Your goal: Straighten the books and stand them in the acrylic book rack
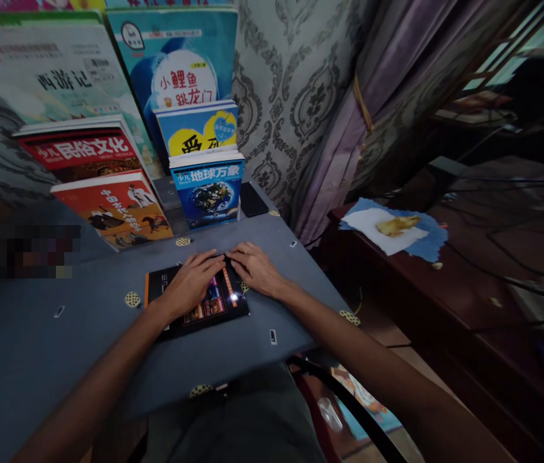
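Observation:
A black book (216,301) with small coloured pictures and an orange spine edge lies closed on the grey-blue table (103,347) in front of me. My left hand (193,283) rests flat across the middle of its cover, fingers stretched toward the far edge. At the book's far right corner, my right hand (255,271) lies with its fingers extended, the tips touching the edge close to the left fingertips. Neither hand is wrapped around the book. Part of the cover is hidden under the left hand and wrist.
Upright behind the book stand a blue globe-cover book (211,196), an orange book (115,209), a red book (83,151) and larger picture books. A dark flat object (254,200) lies beside them. To the right, a dark red cabinet (378,270) carries paper and cables.

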Tool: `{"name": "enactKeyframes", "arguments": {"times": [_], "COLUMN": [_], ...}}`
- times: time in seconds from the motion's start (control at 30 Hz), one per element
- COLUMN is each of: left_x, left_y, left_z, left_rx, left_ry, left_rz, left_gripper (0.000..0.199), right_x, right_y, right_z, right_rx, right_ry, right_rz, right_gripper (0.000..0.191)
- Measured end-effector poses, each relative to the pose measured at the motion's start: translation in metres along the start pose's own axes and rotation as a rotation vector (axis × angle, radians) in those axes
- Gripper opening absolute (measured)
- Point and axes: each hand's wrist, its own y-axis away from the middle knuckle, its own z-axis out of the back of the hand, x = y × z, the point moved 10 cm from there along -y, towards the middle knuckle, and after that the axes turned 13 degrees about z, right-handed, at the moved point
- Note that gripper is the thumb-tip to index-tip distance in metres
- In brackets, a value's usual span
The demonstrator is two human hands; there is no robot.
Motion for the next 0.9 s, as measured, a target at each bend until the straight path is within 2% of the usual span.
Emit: {"name": "enactKeyframes", "arguments": {"times": [0.23,0.4,0.63,0.9], "left_x": [-0.055,-0.070,-0.061,-0.023], "left_y": [0.027,0.036,0.027,0.003], "left_z": [0.007,0.007,0.002,-0.001], "left_rx": [0.159,0.203,0.169,0.080], "left_ry": [0.267,0.303,0.193,0.100], "left_rz": [-0.194,-0.231,-0.193,-0.106], "left_gripper": [0.045,0.046,0.042,0.049], "right_x": [-0.001,0.001,0.000,-0.006], "right_y": [0.001,0.001,0.001,0.001], "right_z": [0.000,0.000,-0.002,0.002], "right_rx": [-0.006,-0.003,-0.023,-0.064], "right_ry": [-0.005,0.015,-0.003,-0.135], "right_rz": [0.009,0.015,0.038,0.021], "right_gripper": [0.031,0.032,0.032,0.033]}}
